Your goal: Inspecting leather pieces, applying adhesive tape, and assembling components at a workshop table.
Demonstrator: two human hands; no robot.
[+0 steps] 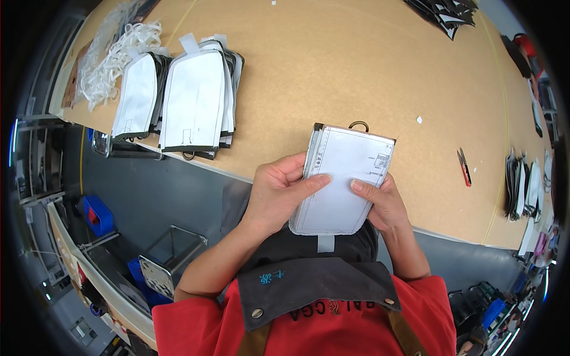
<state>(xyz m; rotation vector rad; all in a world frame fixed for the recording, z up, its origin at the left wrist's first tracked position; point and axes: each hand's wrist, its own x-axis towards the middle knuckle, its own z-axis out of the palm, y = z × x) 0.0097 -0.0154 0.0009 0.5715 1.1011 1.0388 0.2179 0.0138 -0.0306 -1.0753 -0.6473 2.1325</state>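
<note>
Between both hands I hold a stack of white stitched panels (341, 204) over the table's front edge. The panels have dark edges, a metal ring at the far end and a pale tab at the near end. My left hand (279, 193) grips the stack's left side, thumb on top and fingers behind. On its right side my right hand (383, 202) does the same, with its thumb lying on the white face. Most of the fingers are hidden under the stack.
Two piles of similar panels, a smaller pile (138, 95) and a larger pile (196, 98), lie at the left beside tangled white straps (122, 62). Red-handled snips (464, 167) rest at the right. More panels (522, 184) stand at the right edge, and dark pieces (445, 15) lie far back.
</note>
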